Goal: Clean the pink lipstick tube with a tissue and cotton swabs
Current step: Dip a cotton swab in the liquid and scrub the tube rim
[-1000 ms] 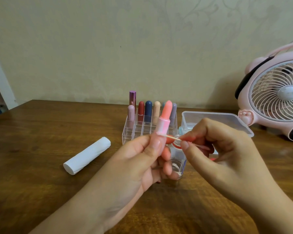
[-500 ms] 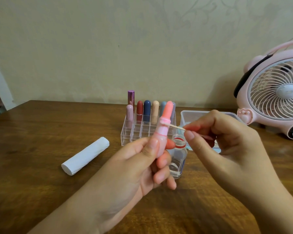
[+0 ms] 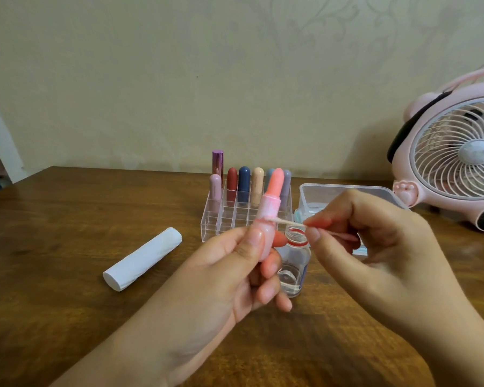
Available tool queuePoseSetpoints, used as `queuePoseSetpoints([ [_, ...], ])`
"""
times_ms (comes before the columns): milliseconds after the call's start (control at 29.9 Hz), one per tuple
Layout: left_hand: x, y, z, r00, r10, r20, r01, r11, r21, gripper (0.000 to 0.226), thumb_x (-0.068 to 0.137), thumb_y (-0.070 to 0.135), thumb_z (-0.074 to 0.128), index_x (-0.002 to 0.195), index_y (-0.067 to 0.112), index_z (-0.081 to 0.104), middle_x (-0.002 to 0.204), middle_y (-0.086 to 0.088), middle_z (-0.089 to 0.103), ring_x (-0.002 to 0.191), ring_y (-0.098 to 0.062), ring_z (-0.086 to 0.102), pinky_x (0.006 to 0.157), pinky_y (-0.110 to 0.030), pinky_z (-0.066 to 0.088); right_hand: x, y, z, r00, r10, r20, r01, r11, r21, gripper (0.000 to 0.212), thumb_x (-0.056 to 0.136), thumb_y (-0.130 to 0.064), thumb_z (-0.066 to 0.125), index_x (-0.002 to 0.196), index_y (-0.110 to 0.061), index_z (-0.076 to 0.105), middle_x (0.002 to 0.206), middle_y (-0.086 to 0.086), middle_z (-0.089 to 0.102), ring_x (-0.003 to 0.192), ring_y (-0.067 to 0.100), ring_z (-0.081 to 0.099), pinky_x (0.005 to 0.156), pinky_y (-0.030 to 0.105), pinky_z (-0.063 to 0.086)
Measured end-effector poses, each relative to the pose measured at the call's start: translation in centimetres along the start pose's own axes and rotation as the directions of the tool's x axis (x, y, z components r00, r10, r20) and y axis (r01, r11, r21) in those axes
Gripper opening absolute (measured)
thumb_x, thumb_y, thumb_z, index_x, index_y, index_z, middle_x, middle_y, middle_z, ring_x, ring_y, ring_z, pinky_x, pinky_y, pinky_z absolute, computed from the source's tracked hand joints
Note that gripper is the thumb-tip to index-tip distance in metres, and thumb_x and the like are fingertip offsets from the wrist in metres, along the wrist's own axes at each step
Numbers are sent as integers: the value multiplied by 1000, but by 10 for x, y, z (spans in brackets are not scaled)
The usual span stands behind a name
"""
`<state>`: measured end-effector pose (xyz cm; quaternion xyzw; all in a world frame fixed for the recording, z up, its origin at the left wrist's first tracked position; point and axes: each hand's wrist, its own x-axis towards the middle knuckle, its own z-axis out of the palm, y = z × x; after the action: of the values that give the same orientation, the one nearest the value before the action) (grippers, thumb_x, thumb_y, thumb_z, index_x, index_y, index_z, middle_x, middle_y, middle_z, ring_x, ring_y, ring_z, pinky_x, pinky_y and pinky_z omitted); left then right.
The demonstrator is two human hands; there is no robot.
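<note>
My left hand (image 3: 224,272) grips the pink lipstick tube (image 3: 269,208) upright, thumb in front and fingers wrapped behind; its coral bullet is extended at the top. My right hand (image 3: 369,247) pinches a thin cotton swab (image 3: 289,222) between thumb and forefinger. The swab's tip touches the tube's right side at the ridge just above my left thumb. A white rolled tissue (image 3: 143,262) lies on the wooden table (image 3: 53,275) to the left, apart from both hands.
A small open glass bottle (image 3: 294,263) with clear liquid stands right behind my hands. A clear acrylic organiser (image 3: 229,216) holds several lipsticks at the back. A clear plastic box (image 3: 347,194) sits behind my right hand, and a pink fan (image 3: 456,160) stands far right.
The swab tip went up to the tube's upper collar half a second ago and is now lower, at the ridge above my thumb. The left hand keeps holding the tube upright.
</note>
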<state>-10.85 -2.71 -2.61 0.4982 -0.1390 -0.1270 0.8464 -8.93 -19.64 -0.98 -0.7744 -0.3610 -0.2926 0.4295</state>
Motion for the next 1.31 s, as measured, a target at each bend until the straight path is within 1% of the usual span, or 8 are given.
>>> queuePoseSetpoints([
  [100,0,0,1,1000,8,-8,-8,1000,15,25,76,32,55,76,16,74,59,-1,49,47,-11,44,53,-26,51,0,1,0,999,8,-42,-9,1000,-15,8,81,-22,59,74,-18,58,64,4,53,54,10,43,52,14,37],
  [234,0,-1,-1,1000,16,-8,-15,998,54,23,77,34,54,72,17,70,60,0,49,47,-11,46,55,-26,51,0,-1,2,1000,10,28,-9,1000,-26,11,80,-23,58,73,-15,60,62,4,51,51,9,43,51,11,36],
  [469,0,-1,1,999,34,-1,-34,998,57,23,76,34,54,68,22,73,58,0,50,46,-9,45,54,-25,51,0,-1,2,998,70,-6,-69,997,42,10,80,-26,59,74,-19,60,64,5,55,51,11,44,49,11,36],
  [603,0,-2,1,999,49,1,-49,997,64,23,76,33,54,68,21,71,59,0,49,46,-9,44,54,-25,51,0,-3,4,995,95,-9,-95,994,45,12,80,-29,58,72,-20,60,67,5,60,53,14,49,48,18,39],
  [904,1,-4,0,998,53,-13,-51,992,117,23,76,35,54,68,23,72,58,3,51,46,-9,45,54,-26,51,1,-4,5,994,104,-21,-103,994,31,15,82,-30,56,72,-21,61,66,6,61,50,12,49,47,14,37],
  [1038,1,-6,-2,995,89,-45,-76,972,220,28,76,39,52,72,19,71,57,4,51,47,-8,49,62,-31,50,1,-5,4,996,85,-2,-85,996,8,15,83,-28,56,71,-20,60,65,4,59,47,6,45,46,8,34],
  [1138,2,-8,-5,984,157,-83,-114,916,384,39,79,45,48,82,8,58,56,4,51,51,-8,56,74,-42,50,1,-4,4,996,78,-31,-78,997,-1,14,84,-28,56,73,-19,60,66,6,59,49,11,46,46,14,35],
  [1306,1,-7,-4,967,217,-132,-121,851,511,34,84,52,47,79,22,62,59,8,52,55,-6,54,79,-47,53,0,-6,4,998,65,4,-65,998,-17,15,83,-28,56,72,-19,61,62,7,58,48,15,47,45,17,36],
])
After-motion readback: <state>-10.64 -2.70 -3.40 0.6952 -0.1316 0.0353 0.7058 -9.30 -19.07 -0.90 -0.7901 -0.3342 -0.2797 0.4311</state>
